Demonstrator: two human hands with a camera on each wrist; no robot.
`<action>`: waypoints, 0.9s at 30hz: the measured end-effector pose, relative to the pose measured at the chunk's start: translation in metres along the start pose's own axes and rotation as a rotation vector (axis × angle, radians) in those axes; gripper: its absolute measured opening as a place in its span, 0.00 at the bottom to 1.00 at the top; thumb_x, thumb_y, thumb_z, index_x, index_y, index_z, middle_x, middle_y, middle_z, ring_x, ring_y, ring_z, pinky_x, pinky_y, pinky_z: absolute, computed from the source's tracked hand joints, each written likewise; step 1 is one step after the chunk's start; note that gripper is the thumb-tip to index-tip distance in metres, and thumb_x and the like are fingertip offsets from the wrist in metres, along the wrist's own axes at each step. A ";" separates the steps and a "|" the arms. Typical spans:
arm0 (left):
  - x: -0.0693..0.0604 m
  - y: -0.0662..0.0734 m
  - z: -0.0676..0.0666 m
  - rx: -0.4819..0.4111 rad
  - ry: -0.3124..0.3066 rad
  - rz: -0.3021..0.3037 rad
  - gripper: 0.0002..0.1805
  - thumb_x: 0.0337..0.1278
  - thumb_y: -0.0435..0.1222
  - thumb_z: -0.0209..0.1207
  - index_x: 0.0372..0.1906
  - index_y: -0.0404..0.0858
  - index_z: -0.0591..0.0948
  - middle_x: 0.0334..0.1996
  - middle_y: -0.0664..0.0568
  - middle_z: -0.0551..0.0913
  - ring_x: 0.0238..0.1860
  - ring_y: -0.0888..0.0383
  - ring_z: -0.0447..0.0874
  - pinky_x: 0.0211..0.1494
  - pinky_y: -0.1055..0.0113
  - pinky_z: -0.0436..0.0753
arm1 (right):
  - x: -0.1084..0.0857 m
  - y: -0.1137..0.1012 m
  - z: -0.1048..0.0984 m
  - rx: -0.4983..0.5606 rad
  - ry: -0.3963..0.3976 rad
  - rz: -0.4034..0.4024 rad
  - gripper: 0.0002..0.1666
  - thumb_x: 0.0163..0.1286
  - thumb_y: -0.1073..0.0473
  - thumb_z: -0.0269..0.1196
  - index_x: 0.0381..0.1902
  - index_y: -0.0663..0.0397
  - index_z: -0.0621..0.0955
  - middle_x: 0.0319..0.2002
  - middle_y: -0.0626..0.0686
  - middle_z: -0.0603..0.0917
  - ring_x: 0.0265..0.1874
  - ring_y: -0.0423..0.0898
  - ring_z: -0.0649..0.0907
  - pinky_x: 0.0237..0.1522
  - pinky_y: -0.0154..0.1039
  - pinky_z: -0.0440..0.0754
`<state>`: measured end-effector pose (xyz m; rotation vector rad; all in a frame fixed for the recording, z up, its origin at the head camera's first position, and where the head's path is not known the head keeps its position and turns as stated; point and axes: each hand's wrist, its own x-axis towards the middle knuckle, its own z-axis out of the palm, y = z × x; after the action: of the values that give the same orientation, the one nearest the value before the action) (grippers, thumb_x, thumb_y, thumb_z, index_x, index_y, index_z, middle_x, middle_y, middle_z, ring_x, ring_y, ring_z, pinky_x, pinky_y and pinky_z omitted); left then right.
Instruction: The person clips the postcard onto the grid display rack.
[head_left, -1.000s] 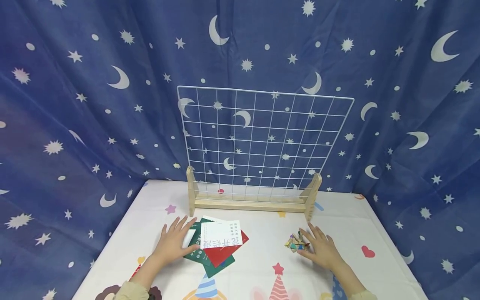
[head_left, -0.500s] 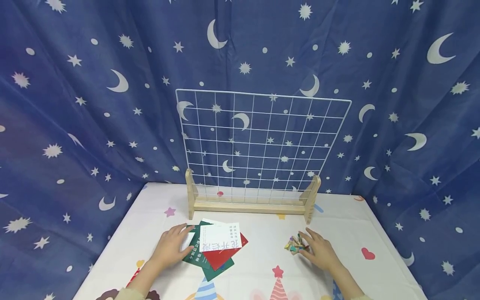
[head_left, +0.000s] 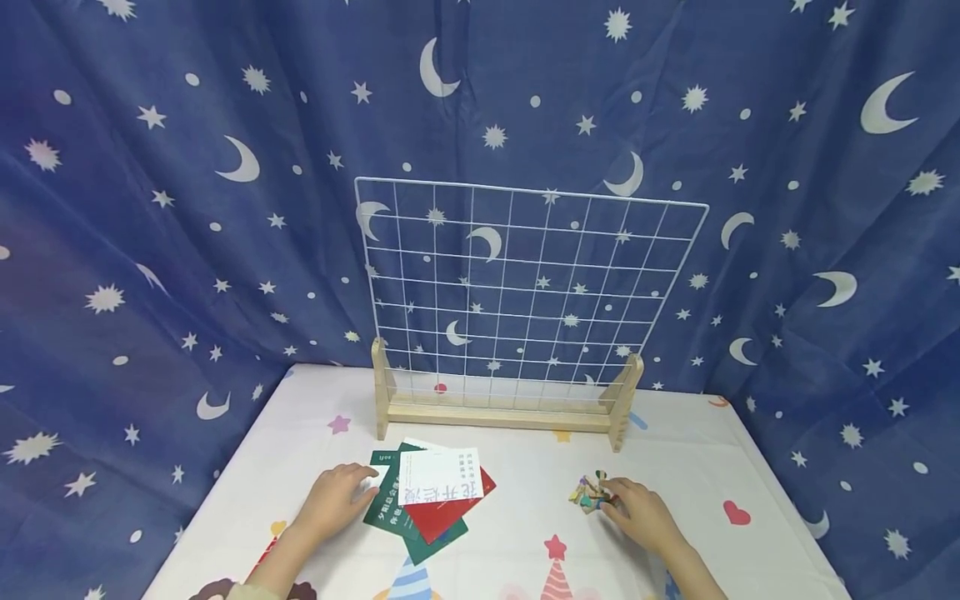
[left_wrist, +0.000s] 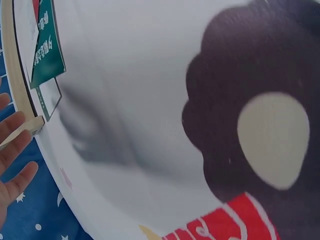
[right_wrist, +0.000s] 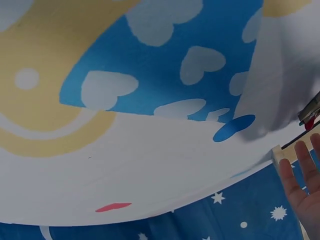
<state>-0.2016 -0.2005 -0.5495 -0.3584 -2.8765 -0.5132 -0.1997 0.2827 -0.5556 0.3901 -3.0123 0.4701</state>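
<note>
Green cards (head_left: 392, 509) under a red card (head_left: 441, 520) and a white card (head_left: 438, 469) on the bench (head_left: 517, 533), and at their edge it's the left grip (head_left: 332, 502), fingers loosely apart! Over to the right grip (head_left: 639, 514), fingers parted at the small colourful clips (head_left: 587, 492), contact impossible to tell on either side

Cards (head_left: 441, 473) left, clips (head_left: 587, 493) right on table (head_left: 517, 533), grid rack (head_left: 498, 416) behind (curtain (head_left: 480, 100) beyond it)

White printed tablecloth (head_left: 517, 517) under 1 grid rack (head_left: 498, 417), overlapping cards (head_left: 438, 475) and small colourful clips (head_left: 587, 493)
</note>
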 end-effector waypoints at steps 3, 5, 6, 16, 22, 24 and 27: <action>0.003 0.000 0.000 -0.040 0.004 -0.012 0.10 0.50 0.40 0.66 0.39 0.41 0.84 0.37 0.49 0.87 0.42 0.49 0.84 0.47 0.51 0.81 | 0.002 -0.004 -0.001 0.010 -0.001 0.030 0.20 0.60 0.52 0.66 0.48 0.55 0.81 0.45 0.56 0.85 0.41 0.53 0.84 0.44 0.52 0.83; 0.004 0.002 0.001 -0.069 -0.005 -0.033 0.10 0.51 0.40 0.65 0.39 0.41 0.84 0.38 0.49 0.87 0.43 0.49 0.84 0.49 0.51 0.80 | 0.003 -0.006 -0.001 0.015 -0.005 0.050 0.20 0.59 0.52 0.66 0.48 0.54 0.82 0.43 0.54 0.86 0.38 0.48 0.84 0.43 0.49 0.83; 0.004 0.002 0.001 -0.083 -0.014 -0.047 0.11 0.52 0.40 0.65 0.40 0.41 0.84 0.39 0.49 0.87 0.44 0.49 0.84 0.50 0.51 0.80 | 0.003 -0.008 -0.001 0.021 -0.009 0.059 0.20 0.59 0.53 0.66 0.47 0.54 0.82 0.41 0.53 0.86 0.35 0.45 0.84 0.41 0.46 0.84; 0.001 0.014 0.007 -0.166 -0.066 -0.153 0.10 0.55 0.41 0.63 0.41 0.42 0.83 0.37 0.50 0.86 0.42 0.51 0.83 0.50 0.50 0.81 | -0.002 -0.013 0.001 0.018 -0.006 0.053 0.17 0.57 0.54 0.68 0.43 0.56 0.83 0.37 0.52 0.87 0.29 0.41 0.82 0.34 0.39 0.83; 0.006 0.021 0.011 -0.187 -0.035 -0.122 0.09 0.52 0.38 0.64 0.40 0.42 0.84 0.35 0.52 0.86 0.41 0.53 0.84 0.48 0.54 0.82 | -0.003 -0.012 0.002 0.013 0.020 0.034 0.16 0.57 0.55 0.68 0.41 0.57 0.83 0.37 0.53 0.87 0.31 0.45 0.84 0.36 0.43 0.85; 0.008 0.024 0.013 -0.191 -0.032 -0.110 0.10 0.52 0.38 0.65 0.40 0.42 0.84 0.35 0.52 0.86 0.41 0.53 0.84 0.48 0.54 0.82 | -0.003 -0.012 0.003 0.012 0.021 0.029 0.16 0.57 0.55 0.68 0.41 0.57 0.83 0.37 0.54 0.87 0.34 0.48 0.85 0.37 0.44 0.85; 0.013 0.027 0.015 -0.186 -0.026 -0.088 0.11 0.50 0.37 0.66 0.41 0.41 0.84 0.37 0.50 0.86 0.42 0.52 0.84 0.48 0.54 0.82 | -0.002 -0.011 0.002 0.017 0.015 0.024 0.16 0.57 0.55 0.68 0.42 0.57 0.83 0.39 0.55 0.87 0.37 0.51 0.86 0.40 0.47 0.85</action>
<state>-0.2090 -0.1683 -0.5519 -0.2697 -2.8874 -0.7999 -0.1953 0.2723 -0.5550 0.3498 -3.0038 0.4977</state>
